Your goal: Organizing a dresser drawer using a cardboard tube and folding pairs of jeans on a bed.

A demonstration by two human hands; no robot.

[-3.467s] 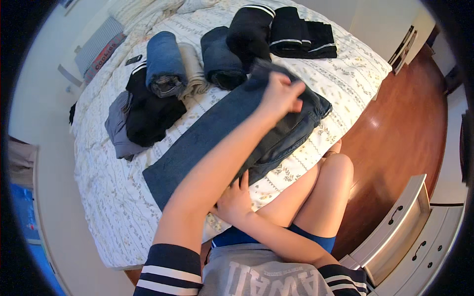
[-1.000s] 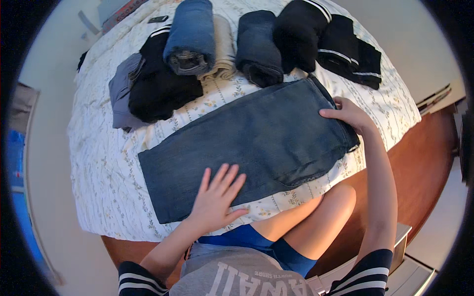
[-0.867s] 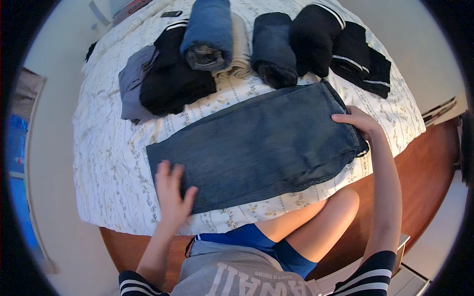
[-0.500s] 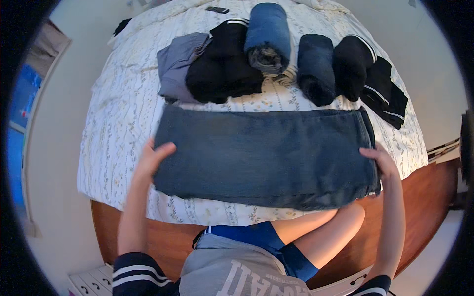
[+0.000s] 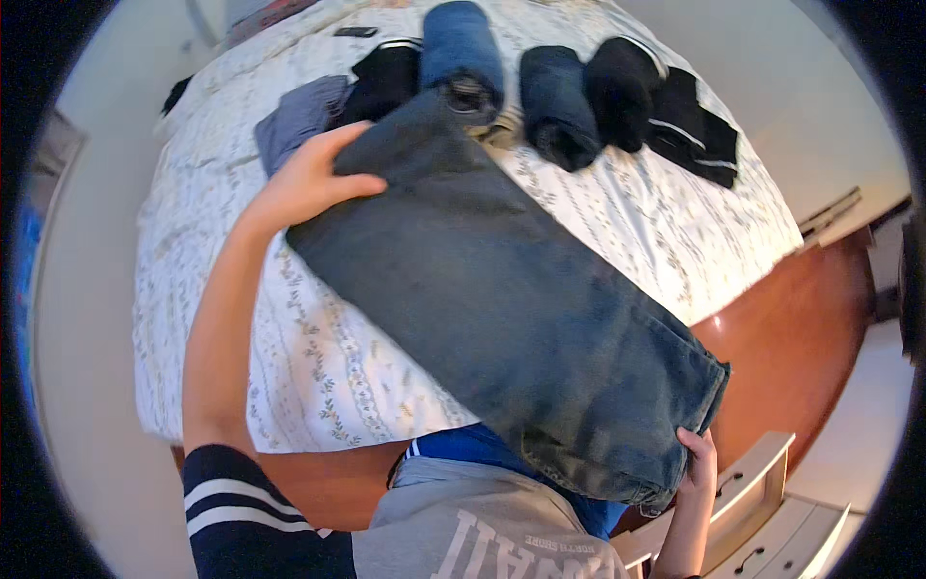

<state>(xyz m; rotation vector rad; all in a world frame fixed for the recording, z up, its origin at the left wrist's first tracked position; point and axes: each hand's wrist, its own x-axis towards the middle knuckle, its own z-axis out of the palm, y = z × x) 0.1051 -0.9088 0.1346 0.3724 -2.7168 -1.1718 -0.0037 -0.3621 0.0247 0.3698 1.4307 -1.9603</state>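
Observation:
A folded pair of dark blue-grey jeans (image 5: 502,299) is held up at a slant across the front of the bed. Its far left end is gripped by my left hand (image 5: 313,185), thumb on top and fingers underneath, out of sight. At the opposite end, low on the right and close to my lap, my right hand (image 5: 698,465) pinches the hem or waist edge. The jeans partly cover a grey folded garment (image 5: 299,121) and a black garment (image 5: 386,85) behind them.
On the white floral bedspread (image 5: 318,386), a blue denim roll (image 5: 461,43), a dark denim roll (image 5: 558,111), a black roll (image 5: 620,96) and black striped clothes (image 5: 696,135) form a row. A small black device (image 5: 356,32) lies behind. White drawers (image 5: 772,511) stand at lower right.
The jeans, lying level across the bed before, are now lifted and turned, left end farther away and right end nearer me. My left hand moved up, my right hand down; the view shifted.

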